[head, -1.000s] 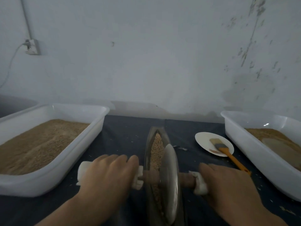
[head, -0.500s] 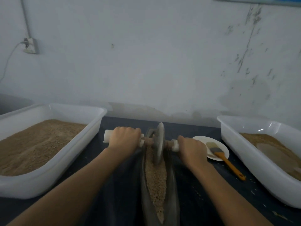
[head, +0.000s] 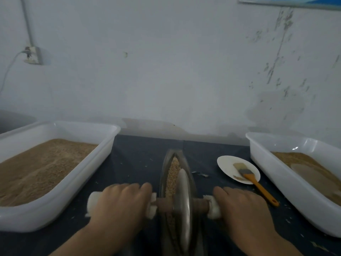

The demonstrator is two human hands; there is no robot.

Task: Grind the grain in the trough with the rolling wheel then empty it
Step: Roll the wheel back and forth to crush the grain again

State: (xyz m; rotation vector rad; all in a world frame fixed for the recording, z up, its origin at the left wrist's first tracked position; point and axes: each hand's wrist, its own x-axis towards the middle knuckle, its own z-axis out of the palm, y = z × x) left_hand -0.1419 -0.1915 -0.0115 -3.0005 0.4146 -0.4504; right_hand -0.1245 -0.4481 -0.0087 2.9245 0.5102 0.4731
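Note:
A narrow boat-shaped metal trough (head: 190, 169) lies lengthwise on the dark table, with tan grain (head: 173, 170) along its groove. A metal rolling wheel (head: 182, 206) stands on edge in the near half of the trough, on a brown axle with white-wrapped handle ends. My left hand (head: 120, 206) grips the left handle (head: 92, 202). My right hand (head: 243, 207) grips the right handle (head: 214, 209). The near end of the trough is hidden behind the wheel.
A large white tub (head: 77, 183) of tan grain stands at the left. Another white tub (head: 287, 185) with ground meal stands at the right. Between trough and right tub lies a white plate (head: 227, 165) with an orange-handled brush (head: 258, 185). A wall rises behind the table.
The wheel rolled from the near end to the far end of the trough, and has now come back toward me to the near half. Both hands kept their grip.

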